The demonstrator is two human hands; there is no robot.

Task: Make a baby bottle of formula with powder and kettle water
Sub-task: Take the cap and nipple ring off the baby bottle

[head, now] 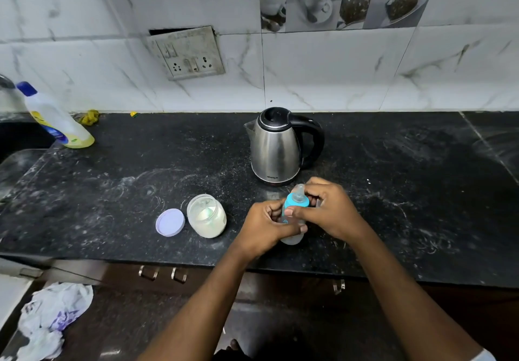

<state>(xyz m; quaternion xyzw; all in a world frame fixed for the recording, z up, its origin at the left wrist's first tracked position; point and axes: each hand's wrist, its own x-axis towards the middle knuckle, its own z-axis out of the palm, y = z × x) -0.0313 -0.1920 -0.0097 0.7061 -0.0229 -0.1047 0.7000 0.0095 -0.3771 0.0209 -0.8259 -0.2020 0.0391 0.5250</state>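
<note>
A small clear baby bottle (293,238) with a blue collar and a clear teat stands on the black counter, just in front of the steel kettle (276,148). My left hand (266,227) grips the bottle's body. My right hand (327,210) pinches the blue collar with thumb and fingers. An open jar of pale formula powder (207,217) sits to the left of the bottle, and its lilac lid (170,222) lies flat beside it. The kettle's black lid is down, and its handle points right.
A tilted dish-soap bottle (56,119) with a blue cap stands at the back left by the sink edge (16,158). A yellow rag (89,117) lies at the wall. A socket plate (188,53) hangs on the tiles. Crumpled cloth (50,321) lies on the floor, lower left.
</note>
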